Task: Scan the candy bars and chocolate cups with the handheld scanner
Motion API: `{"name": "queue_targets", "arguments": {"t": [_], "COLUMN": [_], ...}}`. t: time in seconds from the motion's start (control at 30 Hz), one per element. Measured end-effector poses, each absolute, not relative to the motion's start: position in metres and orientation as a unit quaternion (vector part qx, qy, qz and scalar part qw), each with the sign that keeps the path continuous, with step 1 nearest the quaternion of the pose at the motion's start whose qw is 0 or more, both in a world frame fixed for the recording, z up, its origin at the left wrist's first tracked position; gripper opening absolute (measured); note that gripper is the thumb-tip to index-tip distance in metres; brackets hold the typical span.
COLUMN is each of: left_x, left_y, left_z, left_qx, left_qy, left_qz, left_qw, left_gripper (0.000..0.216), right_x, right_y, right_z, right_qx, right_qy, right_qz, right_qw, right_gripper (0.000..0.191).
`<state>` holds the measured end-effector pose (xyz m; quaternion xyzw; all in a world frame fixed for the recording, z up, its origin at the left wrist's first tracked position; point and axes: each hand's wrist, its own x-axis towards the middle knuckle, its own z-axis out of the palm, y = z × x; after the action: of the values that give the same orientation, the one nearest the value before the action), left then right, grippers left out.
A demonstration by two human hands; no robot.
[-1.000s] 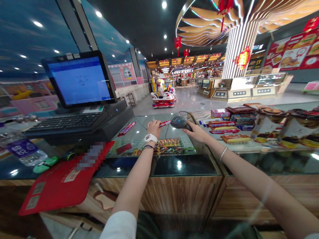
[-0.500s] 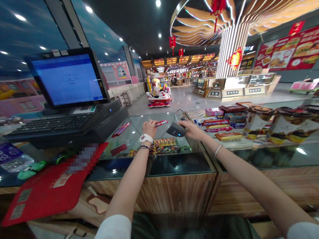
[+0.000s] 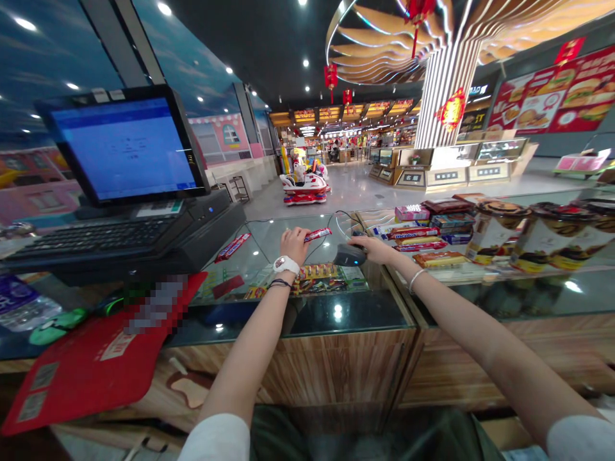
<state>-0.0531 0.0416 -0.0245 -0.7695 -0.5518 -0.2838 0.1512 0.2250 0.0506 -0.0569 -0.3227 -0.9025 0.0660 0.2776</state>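
Note:
My left hand (image 3: 294, 246) grips one end of a red candy roll (image 3: 318, 234), whose other end points right above the glass counter (image 3: 269, 237). In my right hand (image 3: 377, 248) is a dark handheld barcode scanner (image 3: 350, 255) with a small blue light, its head turned toward the candy roll and a short gap between them. The fingers of my right hand wrap the scanner's handle and are partly hidden. More red candy rolls (image 3: 233, 247) lie on the glass left of my left hand.
A monitor (image 3: 122, 147) and keyboard (image 3: 96, 238) stand at the left, with a red sheet (image 3: 106, 358) below. To the right are stacked candy packs (image 3: 417, 233) and several lidded cups (image 3: 497, 234). A thin cable (image 3: 336, 215) loops behind the scanner.
My left hand has moved slightly right and up with the candy roll. The scanner has shifted a little right and turned. The view has moved slightly.

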Motion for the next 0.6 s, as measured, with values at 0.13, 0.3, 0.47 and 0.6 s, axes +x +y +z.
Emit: {"name": "queue_targets", "arguments": {"t": [0.13,0.3,0.47,0.6], "left_x": [-0.0539,-0.0536,-0.0514,-0.0512], "left_y": [0.0429,0.0414,0.0381,0.0403], "left_z": [-0.0266,-0.0272,-0.0251,-0.0267], "left_qx": [-0.773,-0.776,-0.779,-0.782], "left_qy": [-0.545,-0.542,-0.54,-0.532], "left_qz": [-0.286,-0.284,-0.282,-0.286], "left_qw": [0.154,0.153,0.149,0.153], "left_gripper": [0.023,0.022,0.024,0.024], "right_x": [0.2279,0.2299,0.2303,0.2319], "right_y": [0.0531,0.0566,0.0539,0.0534], "right_z": [-0.06,-0.062,-0.0598,-0.0598], "right_qx": [-0.329,-0.334,-0.352,-0.357], "right_qy": [-0.9,-0.896,-0.891,-0.892], "right_qz": [0.075,0.083,0.103,0.102], "right_qw": [0.276,0.28,0.266,0.259], "right_gripper": [0.058,0.056,0.062,0.071]}}
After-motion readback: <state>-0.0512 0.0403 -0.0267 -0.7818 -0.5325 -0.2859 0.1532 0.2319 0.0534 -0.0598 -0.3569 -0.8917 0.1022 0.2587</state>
